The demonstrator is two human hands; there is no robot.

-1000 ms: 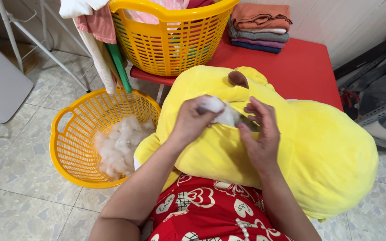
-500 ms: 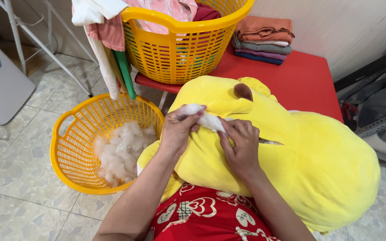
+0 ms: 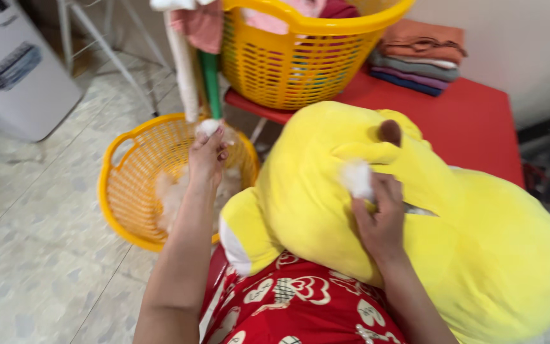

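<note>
While the plush lies across the lap:
Plush toy: large yellow plush toy (image 3: 479, 242), on the red patterned garment (image 3: 300, 302), seam open beside a brown patch (image 3: 389, 132)
Stuffing tuft: white stuffing tuft (image 3: 356, 178) at the opening
Right hand: right hand (image 3: 383, 220) pressed on the plush, fingers closed at the tuft
Left hand: left hand (image 3: 208, 156) pinching a small white wad (image 3: 208, 126) over the low yellow basket (image 3: 119, 191)
Basket contents: loose white stuffing (image 3: 170, 194)
Behind: tall yellow basket (image 3: 300, 64), folded clothes (image 3: 418, 57) on red table (image 3: 472, 121)
</note>
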